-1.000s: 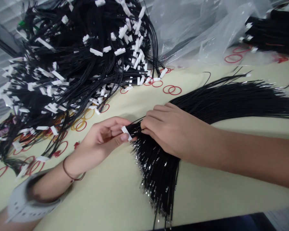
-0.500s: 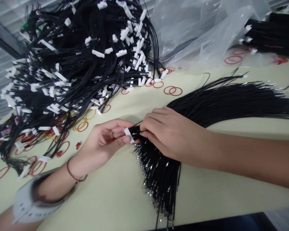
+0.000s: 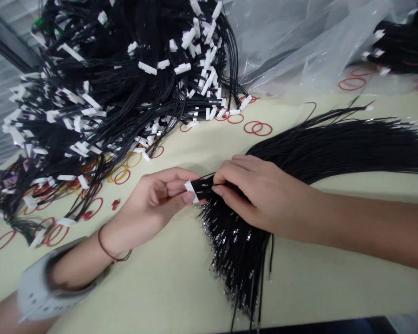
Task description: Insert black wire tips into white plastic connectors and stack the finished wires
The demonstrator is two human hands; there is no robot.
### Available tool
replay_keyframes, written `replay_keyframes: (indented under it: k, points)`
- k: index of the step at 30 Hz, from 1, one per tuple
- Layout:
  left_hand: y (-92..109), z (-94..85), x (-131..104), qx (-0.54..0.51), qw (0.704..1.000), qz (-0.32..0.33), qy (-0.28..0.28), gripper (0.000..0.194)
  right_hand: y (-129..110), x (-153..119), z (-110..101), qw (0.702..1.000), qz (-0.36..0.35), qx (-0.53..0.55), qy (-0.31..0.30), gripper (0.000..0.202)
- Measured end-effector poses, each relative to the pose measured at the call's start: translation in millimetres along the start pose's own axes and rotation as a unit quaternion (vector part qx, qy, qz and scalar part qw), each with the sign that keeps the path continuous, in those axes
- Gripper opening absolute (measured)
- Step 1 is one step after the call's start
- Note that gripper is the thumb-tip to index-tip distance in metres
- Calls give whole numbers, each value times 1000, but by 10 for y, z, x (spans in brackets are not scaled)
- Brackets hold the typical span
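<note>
1 left hand [image 3: 153,208], 1 right hand [image 3: 264,197], 1 pinched white connector [image 3: 191,190] near centre. 2 overlapping red rings [image 3: 257,123] toward 2 o'clock. 1 grey wristband [image 3: 38,294], 1 bracelet [image 3: 106,253] toward 8. Heaped connectors [image 3: 147,68], toward 10–11: uncountable.

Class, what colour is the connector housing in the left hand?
The connector housing is white, best seen in the head view.

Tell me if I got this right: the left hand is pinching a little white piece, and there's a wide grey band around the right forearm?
Not quite: the wide grey band is around the left forearm, not the right forearm. The head view shows it. The left hand is indeed pinching a little white piece.
</note>
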State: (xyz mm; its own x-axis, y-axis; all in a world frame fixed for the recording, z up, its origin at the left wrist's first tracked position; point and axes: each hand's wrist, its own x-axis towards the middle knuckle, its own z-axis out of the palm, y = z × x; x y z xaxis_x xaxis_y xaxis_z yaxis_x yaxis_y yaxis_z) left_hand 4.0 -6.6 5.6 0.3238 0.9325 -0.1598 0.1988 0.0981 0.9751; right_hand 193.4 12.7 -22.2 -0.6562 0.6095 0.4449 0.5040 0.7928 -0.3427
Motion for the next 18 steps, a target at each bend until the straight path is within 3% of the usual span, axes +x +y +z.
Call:
replay_keyframes:
  k: [10,18]
  points:
    - [-19,-7,1,0,1000,12,-15,19,-3,-10,10,999,-6,19,-25,20]
    - [-17,-4,-15,15,1000,21,0,18,-25,-12,8,1000,2,16,-10,23]
